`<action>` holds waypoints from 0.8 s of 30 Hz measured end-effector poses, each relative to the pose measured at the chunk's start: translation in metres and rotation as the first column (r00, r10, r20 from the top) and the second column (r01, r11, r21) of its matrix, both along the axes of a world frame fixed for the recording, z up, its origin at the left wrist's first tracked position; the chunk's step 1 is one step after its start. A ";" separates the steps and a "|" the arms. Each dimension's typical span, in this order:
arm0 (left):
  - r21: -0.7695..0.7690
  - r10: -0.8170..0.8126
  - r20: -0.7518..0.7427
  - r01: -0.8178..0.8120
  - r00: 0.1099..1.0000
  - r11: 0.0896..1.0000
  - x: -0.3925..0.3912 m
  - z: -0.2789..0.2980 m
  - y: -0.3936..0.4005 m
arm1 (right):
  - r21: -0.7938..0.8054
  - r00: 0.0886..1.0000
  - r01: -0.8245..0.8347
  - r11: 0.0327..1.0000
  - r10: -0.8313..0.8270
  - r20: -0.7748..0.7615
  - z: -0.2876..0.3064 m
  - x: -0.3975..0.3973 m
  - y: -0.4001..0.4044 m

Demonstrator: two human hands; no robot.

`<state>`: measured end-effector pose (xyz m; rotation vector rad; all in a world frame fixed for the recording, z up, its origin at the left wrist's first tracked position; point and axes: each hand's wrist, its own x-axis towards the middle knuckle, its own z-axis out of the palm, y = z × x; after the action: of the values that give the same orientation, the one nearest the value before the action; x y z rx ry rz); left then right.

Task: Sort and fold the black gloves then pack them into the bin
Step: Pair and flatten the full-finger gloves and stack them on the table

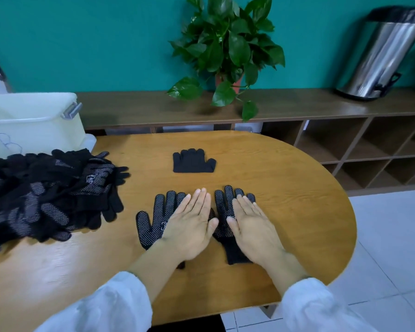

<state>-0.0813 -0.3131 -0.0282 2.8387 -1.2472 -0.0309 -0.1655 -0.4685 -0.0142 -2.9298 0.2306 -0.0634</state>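
Observation:
Two black gloves with white grip dots lie flat side by side on the wooden table (pixel 285 188), fingers pointing away from me. My left hand (pixel 192 224) presses flat on the left glove (pixel 153 216) with straight fingers. My right hand (pixel 252 224) lies flat on the right glove (pixel 223 207) in the same way. A folded black glove (pixel 193 161) sits alone farther back at the table's middle. A large heap of loose black gloves (pixel 46 192) covers the left side. The translucent white bin (pixel 31 121) stands behind that heap.
A low wooden shelf unit (pixel 345 140) with open cubbies runs behind the table, bearing a potted green plant (pixel 225 51) and a steel pedal bin (pixel 383 56). White floor tiles (pixel 388 248) lie to the right of the table's rounded edge.

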 end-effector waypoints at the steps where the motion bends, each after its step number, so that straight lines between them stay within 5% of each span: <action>1: -0.028 0.005 0.000 -0.005 1.000 1.000 0.003 0.005 0.008 | -0.003 0.997 -0.017 1.000 0.017 0.070 0.007 0.003 0.006; 7: -0.105 0.058 0.047 -0.053 0.997 0.993 0.010 0.038 0.077 | -0.008 0.970 -0.049 0.999 0.050 0.236 0.048 0.028 0.062; 24: -0.298 0.309 0.207 -0.241 0.928 0.924 0.082 0.041 0.299 | -0.102 0.922 -0.340 0.935 0.353 0.157 0.060 0.134 0.231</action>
<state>0.0003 -0.0141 0.0128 2.8045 -0.7881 0.4827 -0.0311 -0.2378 0.0455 -2.9641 -0.3252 -0.2764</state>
